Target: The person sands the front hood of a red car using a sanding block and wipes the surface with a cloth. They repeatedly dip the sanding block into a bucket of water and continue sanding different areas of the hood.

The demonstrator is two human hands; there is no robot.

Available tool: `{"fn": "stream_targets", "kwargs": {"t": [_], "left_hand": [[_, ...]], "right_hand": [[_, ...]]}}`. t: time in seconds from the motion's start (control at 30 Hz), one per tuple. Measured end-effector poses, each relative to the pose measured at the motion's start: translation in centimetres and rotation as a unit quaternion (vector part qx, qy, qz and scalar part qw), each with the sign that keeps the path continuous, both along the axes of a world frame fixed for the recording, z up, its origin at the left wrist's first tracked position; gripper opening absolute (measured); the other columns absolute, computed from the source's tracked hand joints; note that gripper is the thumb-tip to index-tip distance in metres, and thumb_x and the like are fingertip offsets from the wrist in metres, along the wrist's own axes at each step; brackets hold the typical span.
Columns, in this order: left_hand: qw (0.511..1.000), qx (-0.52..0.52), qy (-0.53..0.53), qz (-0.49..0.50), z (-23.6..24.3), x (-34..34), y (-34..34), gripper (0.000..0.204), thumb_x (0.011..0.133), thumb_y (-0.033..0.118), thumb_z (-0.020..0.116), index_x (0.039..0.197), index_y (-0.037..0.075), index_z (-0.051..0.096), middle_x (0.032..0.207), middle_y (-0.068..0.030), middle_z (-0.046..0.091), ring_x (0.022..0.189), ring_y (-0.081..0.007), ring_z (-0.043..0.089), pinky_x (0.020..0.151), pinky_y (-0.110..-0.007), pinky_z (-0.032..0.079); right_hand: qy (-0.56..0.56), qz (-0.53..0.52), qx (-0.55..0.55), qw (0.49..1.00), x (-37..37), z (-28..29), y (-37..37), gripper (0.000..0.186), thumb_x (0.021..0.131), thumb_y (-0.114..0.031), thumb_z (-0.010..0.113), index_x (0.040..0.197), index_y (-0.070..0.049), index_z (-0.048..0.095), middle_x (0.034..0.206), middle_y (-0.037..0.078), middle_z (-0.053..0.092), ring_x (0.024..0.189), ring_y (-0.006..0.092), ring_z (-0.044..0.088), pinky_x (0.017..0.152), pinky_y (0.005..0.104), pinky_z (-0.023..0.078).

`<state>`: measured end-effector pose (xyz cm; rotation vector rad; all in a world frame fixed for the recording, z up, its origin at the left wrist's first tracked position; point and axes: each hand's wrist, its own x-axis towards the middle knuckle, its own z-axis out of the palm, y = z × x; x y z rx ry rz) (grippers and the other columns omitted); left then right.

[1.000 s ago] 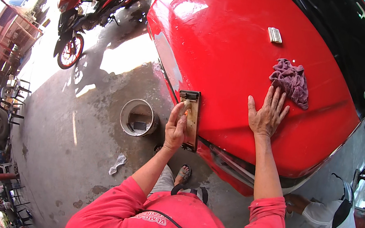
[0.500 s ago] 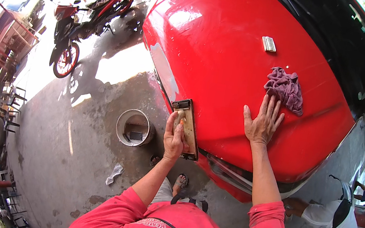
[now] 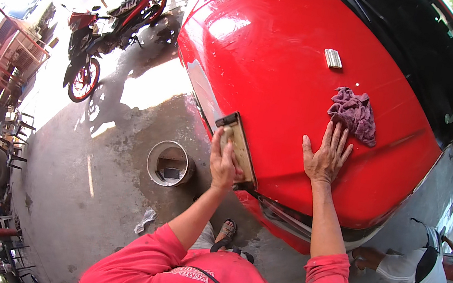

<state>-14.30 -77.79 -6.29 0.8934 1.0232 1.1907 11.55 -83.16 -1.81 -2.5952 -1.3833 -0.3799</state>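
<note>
Here the left hand (image 3: 224, 167) grips the board (image 3: 244, 147), which slants down-right along the hood (image 3: 286, 97); the empty right hand (image 3: 324, 159) lies flat, fingers spread, well apart.

We see a long, narrow tan board (image 3: 245, 154) with a black clamp (image 3: 228, 119) across its far end. It lies slantwise along the left-hand edge of the hood (image 3: 281, 85), its clamped end just beside a dull grey patch (image 3: 202, 87). The hood we face is glossy red, gently curved and shut, with bright reflections toward its upper left.
</note>
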Motion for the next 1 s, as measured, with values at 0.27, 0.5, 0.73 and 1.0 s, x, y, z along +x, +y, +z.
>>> {"fn": "stream_targets", "kwargs": {"t": [0.27,0.5,0.73,1.0], "left_hand": [[0.996,0.021,0.067,0.053,0.7,-7.0,25.4,0.047,0.112,0.023,0.05,0.157,0.011,0.046,0.065,0.0009,0.051,0.037,-0.0101,0.045,0.035,-0.028,0.047],[0.994,0.063,0.087,-0.034,-0.4,-2.2,14.2,0.05,0.11,0.018,0.055,0.158,0.007,0.047,0.12,-0.0156,0.07,0.076,-0.0184,0.066,0.061,-0.032,0.052],[0.988,0.113,0.088,-0.062,-0.6,-5.4,24.3,0.051,0.109,0.018,0.056,0.158,0.011,0.048,0.127,-0.0181,0.067,0.097,-0.0205,0.052,0.082,-0.035,0.042],[0.996,0.048,0.073,0.036,-1.2,-7.0,36.7,0.051,0.11,0.021,0.051,0.159,0.013,0.044,0.126,-0.0227,0.071,0.041,-0.0151,0.056,0.034,-0.031,0.047]], "right_hand": [[0.006,0.016,0.011,1.0,-1.0,0.5,0.5,0.095,0.098,-0.067,0.057,0.169,-0.009,0.032,0.178,0.012,0.026,0.165,0.0346,0.019,0.131,0.0632,0.01],[-0.006,-0.008,-0.017,1.0,-0.3,0.7,0.3,0.095,0.097,-0.066,0.058,0.169,-0.01,0.032,0.178,0.011,0.026,0.165,0.0344,0.019,0.131,0.0631,0.012],[-0.043,-0.099,-0.025,0.994,-1.0,-0.9,0.0,0.082,0.102,-0.063,0.054,0.169,-0.019,0.036,0.177,0.01,0.029,0.163,0.0376,0.024,0.127,0.0683,0.019],[-0.01,-0.196,-0.076,0.978,-0.4,-0.8,1.0,0.083,0.105,-0.066,0.047,0.17,-0.018,0.03,0.179,0.008,0.022,0.166,0.0358,0.014,0.124,0.0761,0.017]]}}
